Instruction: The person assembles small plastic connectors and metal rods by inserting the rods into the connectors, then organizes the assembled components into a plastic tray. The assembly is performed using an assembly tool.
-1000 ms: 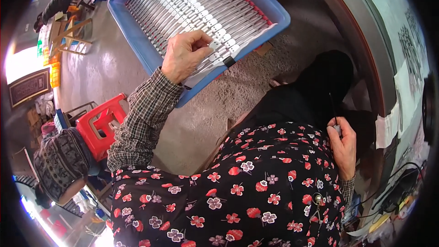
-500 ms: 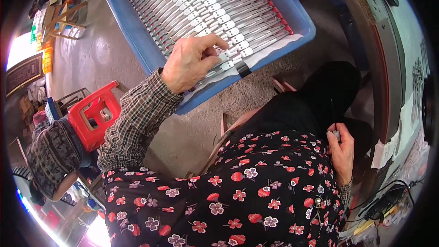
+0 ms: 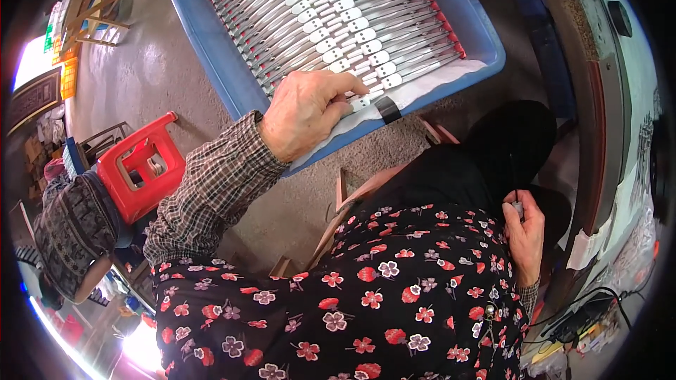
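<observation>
Over the near edge of a blue plastic tray (image 3: 208, 53) is my left hand (image 3: 306, 109), bent in a pinch. Its thumb and index fingertip close around a white-ended piece (image 3: 360, 103) in the last row, beside a black strip (image 3: 387, 109) on the rim. My palm hides part of that row. Many slim silver pieces (image 3: 422, 56) with flat, rounded white ends lie side by side in the tray. Low at the right, my right hand (image 3: 525, 231) is closed beside my lap, its fingers around a thin dark rod (image 3: 514, 169) with a small greyish part.
White lining (image 3: 451, 76) shows inside the tray's near right corner. A red plastic stool (image 3: 141, 176) stands at the left, with a person (image 3: 77, 222) in patterned clothing beside it. At the right is a brown-edged bench (image 3: 595, 155) with cables and clutter. A wooden frame (image 3: 102, 21) stands far left.
My left hand has shifted a little right and down, and its fingers sit closer to the black strip. The tray appears slightly farther right. My right hand keeps its hold on the rod.
</observation>
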The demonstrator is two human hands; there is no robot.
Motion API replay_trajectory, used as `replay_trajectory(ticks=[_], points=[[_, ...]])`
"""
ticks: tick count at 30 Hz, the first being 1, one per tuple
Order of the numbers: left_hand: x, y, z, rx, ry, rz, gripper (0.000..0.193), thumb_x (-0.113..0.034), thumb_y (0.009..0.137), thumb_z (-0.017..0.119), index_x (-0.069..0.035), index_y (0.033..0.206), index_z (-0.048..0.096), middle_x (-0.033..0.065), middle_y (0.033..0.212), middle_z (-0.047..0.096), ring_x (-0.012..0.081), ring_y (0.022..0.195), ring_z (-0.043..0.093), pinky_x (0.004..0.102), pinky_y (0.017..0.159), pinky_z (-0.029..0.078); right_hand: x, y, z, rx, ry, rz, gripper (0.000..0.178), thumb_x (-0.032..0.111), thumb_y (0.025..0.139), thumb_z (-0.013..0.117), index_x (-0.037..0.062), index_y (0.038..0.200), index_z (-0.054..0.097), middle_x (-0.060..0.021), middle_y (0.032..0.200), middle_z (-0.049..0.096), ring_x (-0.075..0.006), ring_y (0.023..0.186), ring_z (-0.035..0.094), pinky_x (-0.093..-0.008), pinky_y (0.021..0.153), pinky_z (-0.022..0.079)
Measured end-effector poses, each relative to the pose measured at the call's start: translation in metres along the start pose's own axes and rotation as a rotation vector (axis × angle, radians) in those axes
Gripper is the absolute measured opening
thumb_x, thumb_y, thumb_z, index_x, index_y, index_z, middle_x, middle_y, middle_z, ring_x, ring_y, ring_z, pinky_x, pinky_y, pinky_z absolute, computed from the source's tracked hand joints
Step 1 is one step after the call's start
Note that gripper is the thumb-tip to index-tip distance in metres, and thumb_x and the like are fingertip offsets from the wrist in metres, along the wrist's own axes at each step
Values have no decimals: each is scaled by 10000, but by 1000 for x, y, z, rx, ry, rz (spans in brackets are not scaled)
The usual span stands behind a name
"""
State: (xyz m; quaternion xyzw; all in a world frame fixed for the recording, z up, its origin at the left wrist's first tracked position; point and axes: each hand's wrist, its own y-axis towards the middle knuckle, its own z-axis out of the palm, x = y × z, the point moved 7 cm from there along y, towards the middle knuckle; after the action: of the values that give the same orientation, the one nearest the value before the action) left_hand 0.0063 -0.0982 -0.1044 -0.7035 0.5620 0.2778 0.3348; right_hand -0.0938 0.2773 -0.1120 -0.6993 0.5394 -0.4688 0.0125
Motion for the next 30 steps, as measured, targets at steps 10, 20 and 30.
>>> replay_trajectory(ticks=[10, 20, 30], points=[[8, 2, -3, -40, 74, 62, 308, 42, 774, 668, -39, 1068, 717, 140, 834, 659, 247, 747, 662, 333, 695, 526, 8, 5, 9, -6, 3, 1, 105, 114, 943, 599, 26, 993, 571, 58, 653, 449, -22, 529, 401, -205, 478, 313], [10, 4, -6, -27, 126, 96, 345, 37, 771, 673, -73, 1093, 724, 143, 832, 653, 276, 746, 654, 352, 699, 526, 5, 6, 11, -15, 17, -19, 113, 132, 951, 603, 34, 1000, 574, 58, 660, 453, -20, 532, 403, -198, 481, 313], [14, 7, -8, 22, 153, 145, 344, 27, 778, 666, -76, 1101, 720, 141, 822, 650, 299, 757, 640, 383, 697, 515, 17, 6, 14, -26, 58, 48, 124, 115, 930, 616, 5, 963, 571, 13, 739, 455, -72, 672, 400, -246, 595, 353]])
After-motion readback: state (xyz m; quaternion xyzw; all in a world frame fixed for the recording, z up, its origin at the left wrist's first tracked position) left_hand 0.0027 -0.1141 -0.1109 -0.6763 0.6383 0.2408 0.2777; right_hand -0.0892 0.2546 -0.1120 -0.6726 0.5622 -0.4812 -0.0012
